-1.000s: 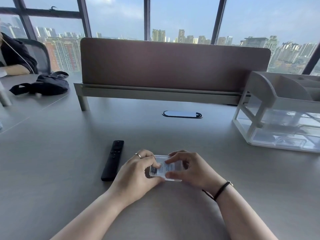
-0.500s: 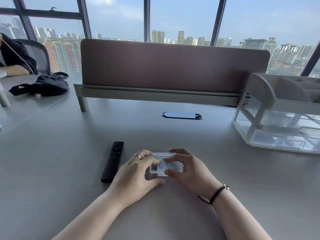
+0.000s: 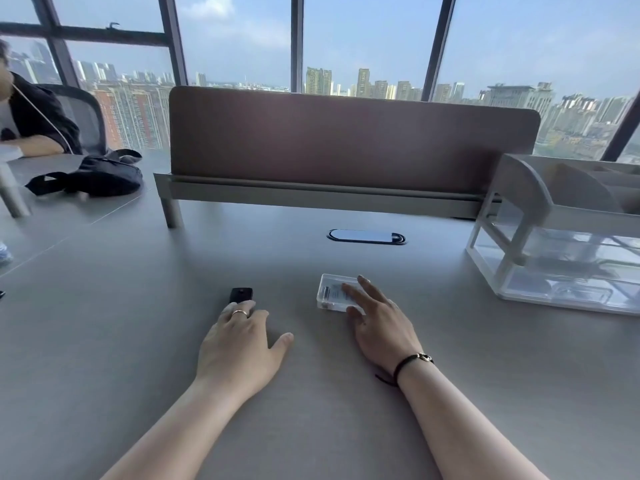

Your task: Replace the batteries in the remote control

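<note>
Far off the left hand's side, a black bag (image 3: 100, 174) sits on the neighbouring desk, out of play. Left hand (image 3: 239, 344) lies palm-down over the black remote control (image 3: 241, 294), covering most of it; only the far end pokes out past the fingers. Fingers look curled onto it, thumb splayed toward the right hand, so I read that as a grasp forming, probably to lift or flip it and get at the battery door. Can't confirm it's clamped. Between the hands is bare tabletop (image 3: 311, 393). Right hand (image 3: 379, 322) is flat, fingers straight, resting on the near right part of the clear plastic battery case (image 3: 334, 296), which sits just ahead of it; it's touching, not gripping. Looks parked within reach for the swap, lid state not readable. Beyond the right hand, well apart, is a clear desk organiser (image 3: 554, 237). Task is early: remote not yet opened, as far as I can tell.
</note>
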`<state>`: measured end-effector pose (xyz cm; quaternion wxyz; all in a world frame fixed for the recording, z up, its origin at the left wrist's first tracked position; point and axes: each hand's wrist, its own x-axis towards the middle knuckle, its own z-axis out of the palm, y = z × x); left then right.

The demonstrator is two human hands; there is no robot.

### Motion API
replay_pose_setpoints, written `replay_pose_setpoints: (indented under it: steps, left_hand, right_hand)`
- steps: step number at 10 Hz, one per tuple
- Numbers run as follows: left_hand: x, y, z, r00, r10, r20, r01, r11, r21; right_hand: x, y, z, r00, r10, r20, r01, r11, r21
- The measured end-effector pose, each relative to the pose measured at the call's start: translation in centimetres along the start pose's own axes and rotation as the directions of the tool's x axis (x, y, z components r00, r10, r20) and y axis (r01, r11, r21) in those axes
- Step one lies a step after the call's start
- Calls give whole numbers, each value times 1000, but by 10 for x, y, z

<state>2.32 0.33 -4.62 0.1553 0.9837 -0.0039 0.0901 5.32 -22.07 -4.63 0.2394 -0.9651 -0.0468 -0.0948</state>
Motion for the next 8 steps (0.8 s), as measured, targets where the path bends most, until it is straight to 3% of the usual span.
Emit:
replay_pose_setpoints:
  steps: [4,7,8]
  left_hand:
    - [-5,-6,15,977,169,-128,-188,969,-161]
    - [-10,-4,10,949,208,-235,-240,964,-112]
    - [-16,7,11,874,366,-319,-405,912,-61]
  right_hand:
    - [-1,0,-1,1000,18,10,-18,1000,-3]
    - [-23,0,-5,999,50,20,-49,999,-23]
    - [-40,2,-7,999,45,-11,-45,999,-3]
